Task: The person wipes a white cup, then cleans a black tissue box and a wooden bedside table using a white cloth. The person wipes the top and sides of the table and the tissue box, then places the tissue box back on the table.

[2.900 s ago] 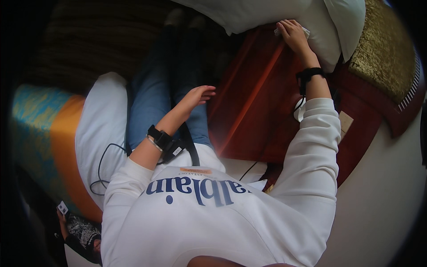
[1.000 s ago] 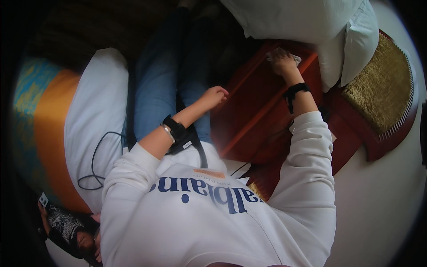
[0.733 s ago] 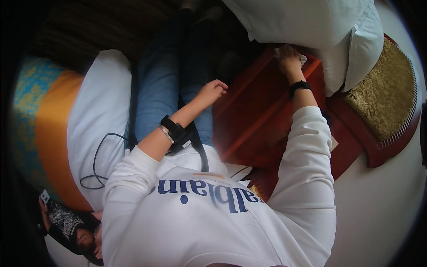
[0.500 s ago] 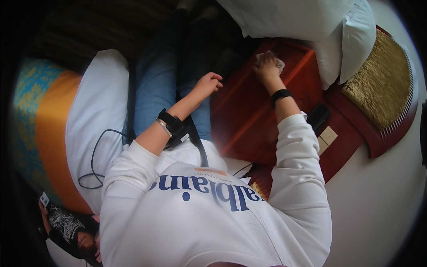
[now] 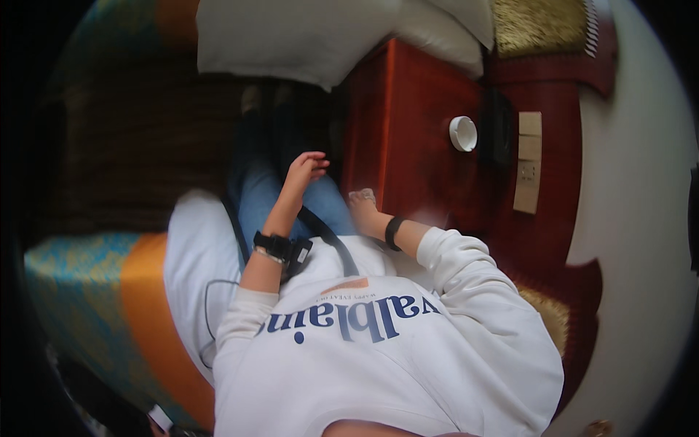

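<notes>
My right hand (image 5: 364, 216) is closed on a crumpled pale cloth (image 5: 362, 194), partly hidden by the fingers. It presses the cloth at the near front corner of a glossy red-brown wooden nightstand (image 5: 426, 95). Over my legs hangs my left hand (image 5: 306, 173), empty, with loosely bent fingers slightly apart. A round white ashtray (image 5: 463, 134) sits on the nightstand top, toward the wall. Behind it stands a black box-like object (image 5: 496, 127), blurred.
A beige panel of switches and sockets (image 5: 529, 162) is on the red wood behind the nightstand. White bedding (image 5: 284, 36) borders its far side. Another bed with an orange and blue runner (image 5: 149, 291) lies at left. Someone's dark sleeve (image 5: 95, 386) shows at lower left.
My view has turned, bringing the ashtray into sight. My right hand has moved with the cloth from the nightstand's far part to its near front corner. My left hand stays empty over my legs.
</notes>
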A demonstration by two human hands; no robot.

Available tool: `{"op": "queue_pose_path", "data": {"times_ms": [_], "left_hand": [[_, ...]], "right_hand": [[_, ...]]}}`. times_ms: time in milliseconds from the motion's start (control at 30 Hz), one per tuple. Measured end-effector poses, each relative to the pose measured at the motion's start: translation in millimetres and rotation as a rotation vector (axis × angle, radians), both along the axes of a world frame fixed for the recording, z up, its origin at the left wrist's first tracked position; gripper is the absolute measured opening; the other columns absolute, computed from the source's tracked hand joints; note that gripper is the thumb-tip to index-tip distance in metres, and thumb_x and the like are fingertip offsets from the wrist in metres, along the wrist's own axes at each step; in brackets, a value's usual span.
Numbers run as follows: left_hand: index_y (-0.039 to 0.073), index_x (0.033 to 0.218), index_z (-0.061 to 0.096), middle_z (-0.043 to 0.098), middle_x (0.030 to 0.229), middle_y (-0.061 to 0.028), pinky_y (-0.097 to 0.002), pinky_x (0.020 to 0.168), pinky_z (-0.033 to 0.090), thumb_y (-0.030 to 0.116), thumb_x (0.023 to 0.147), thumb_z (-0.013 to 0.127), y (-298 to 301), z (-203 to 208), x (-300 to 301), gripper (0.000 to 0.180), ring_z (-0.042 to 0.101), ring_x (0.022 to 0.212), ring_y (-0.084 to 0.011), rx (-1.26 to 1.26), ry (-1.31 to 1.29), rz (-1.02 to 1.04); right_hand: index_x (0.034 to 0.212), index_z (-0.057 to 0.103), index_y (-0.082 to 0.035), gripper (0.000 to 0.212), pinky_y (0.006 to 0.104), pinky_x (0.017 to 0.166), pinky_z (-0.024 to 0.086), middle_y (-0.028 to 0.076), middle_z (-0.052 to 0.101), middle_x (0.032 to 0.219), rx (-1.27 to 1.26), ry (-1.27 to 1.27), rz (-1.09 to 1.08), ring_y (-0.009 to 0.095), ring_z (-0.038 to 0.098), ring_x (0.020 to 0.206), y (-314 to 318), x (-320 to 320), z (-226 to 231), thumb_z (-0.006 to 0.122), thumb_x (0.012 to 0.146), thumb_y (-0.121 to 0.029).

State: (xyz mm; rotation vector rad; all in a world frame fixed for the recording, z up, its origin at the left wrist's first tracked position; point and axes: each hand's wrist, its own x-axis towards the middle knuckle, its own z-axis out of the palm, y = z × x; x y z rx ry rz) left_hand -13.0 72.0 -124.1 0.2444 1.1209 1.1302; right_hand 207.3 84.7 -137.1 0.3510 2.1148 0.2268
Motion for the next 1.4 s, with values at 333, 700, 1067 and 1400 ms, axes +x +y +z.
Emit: {"op": "queue_pose_path", "data": {"times_ms": [333, 700, 1067, 1400], "left_hand": [[0.008, 0.116, 0.058, 0.066, 0.107, -0.0070, -0.0292, 0.082, 0.048, 0.024, 0.088, 0.052, 6.3, -6.7, 10.6, 0.033, 0.063, 0.090, -0.0164, 0.265, -0.028, -0.138], [0.005, 0.117, 0.055, 0.065, 0.109, -0.0096, -0.0283, 0.084, 0.048, 0.023, 0.092, 0.051, 15.9, 40.1, 45.5, 0.032, 0.062, 0.095, -0.0181, 0.212, 0.198, -0.577], [0.002, 0.116, 0.054, 0.064, 0.107, -0.0111, -0.0304, 0.085, 0.049, 0.024, 0.092, 0.054, 13.6, 72.0, 70.8, 0.033, 0.062, 0.095, -0.0189, 0.299, 0.286, -0.552], [-0.001, 0.105, 0.056, 0.063, 0.096, -0.0077, -0.0258, 0.077, 0.047, 0.008, 0.092, 0.049, 36.3, 86.9, 132.1, 0.017, 0.061, 0.088, -0.0160, 0.731, 0.554, -0.493]], "right_hand": [[0.085, 0.073, -0.008, 0.022, 0.0414, 0.076, 0.044, 0.008, 0.069, 0.085, -0.165, 0.214, 0.016, 0.027, 0.063, 0.085, -15.6, 8.5, 21.8, 0.059, 0.075, -0.022], [0.134, 0.045, -0.013, 0.047, 0.0417, 0.110, 0.030, 0.004, 0.046, 0.137, 0.046, 1.390, -0.602, 0.028, 0.037, 0.131, -64.3, 119.7, 67.1, 0.051, 0.088, -0.008], [0.123, 0.056, -0.006, 0.040, 0.0393, 0.106, 0.035, 0.008, 0.055, 0.128, 0.707, 1.644, -0.971, 0.025, 0.045, 0.123, -13.6, 232.4, 46.5, 0.053, 0.084, -0.005], [0.114, 0.062, -0.005, 0.045, 0.0325, 0.097, 0.046, 0.012, 0.061, 0.119, 0.823, 2.058, -1.298, 0.027, 0.057, 0.113, 6.9, 304.9, 107.1, 0.043, 0.079, 0.016]]}}
